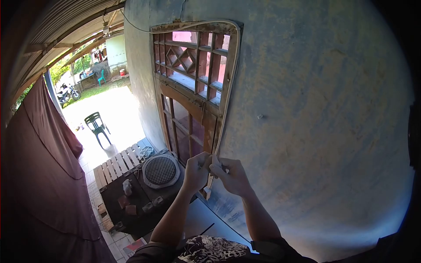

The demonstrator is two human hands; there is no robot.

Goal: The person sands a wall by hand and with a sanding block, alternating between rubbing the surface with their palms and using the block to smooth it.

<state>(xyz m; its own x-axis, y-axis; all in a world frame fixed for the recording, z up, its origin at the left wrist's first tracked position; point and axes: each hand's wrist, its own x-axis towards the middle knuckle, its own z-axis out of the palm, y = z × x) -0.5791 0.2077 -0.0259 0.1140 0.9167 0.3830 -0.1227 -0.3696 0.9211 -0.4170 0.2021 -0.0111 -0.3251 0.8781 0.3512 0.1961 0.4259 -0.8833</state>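
Observation:
Both my hands are raised close together at the right edge of the wooden window frame [223, 109]. My left hand [197, 172] has its fingers pinched near the lower end of a pale cable [238, 52], which runs along the top and down the right side of the frame. Beside it, my right hand [231, 176] is closed too, thumb and fingers bent together at the same spot. What lies between the fingertips is too small to name. A pale piece [207, 191] hangs just below my hands.
Below left, a round speaker [161, 170] lies on a dark surface [144, 193] by a slatted wooden pallet [116, 165]. A green chair [97, 127] stands beyond. A brown curtain [48, 175] hangs at left; the painted wall [315, 131] fills the right.

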